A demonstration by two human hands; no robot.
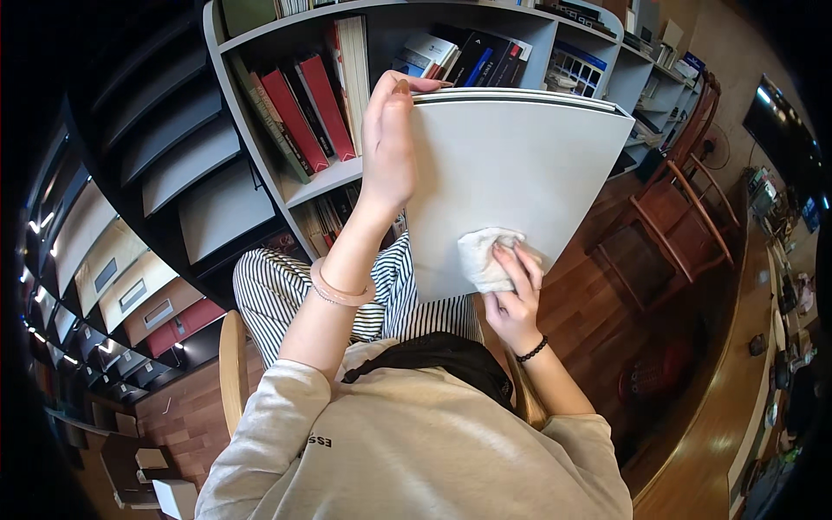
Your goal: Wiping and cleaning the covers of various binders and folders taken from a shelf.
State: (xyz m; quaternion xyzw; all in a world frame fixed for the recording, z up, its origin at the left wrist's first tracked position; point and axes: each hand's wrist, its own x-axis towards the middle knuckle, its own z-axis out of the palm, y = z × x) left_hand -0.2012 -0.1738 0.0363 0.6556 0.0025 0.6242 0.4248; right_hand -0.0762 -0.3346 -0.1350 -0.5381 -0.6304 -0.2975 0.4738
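A large light-grey hardcover book (520, 165) is held up in front of me, its plain cover turned toward me. My left hand (394, 139) grips it at the upper left edge, thumb near the top corner, with the fingers partly hidden behind the edge. Against the lower part of the cover, my right hand (517, 290) presses a crumpled white cloth (485, 258), its fingers spread over the fabric. The book's lower edge is close above my striped trousers (282, 286).
Behind the book stands a grey bookshelf (334, 178) with red books (325, 104) and dark books (481, 61). Dark display shelves (191, 165) curve along the left. A wooden chair (667, 225) and a long wooden desk (715, 433) are at the right. I sit in a chair with wooden armrests (232, 368).
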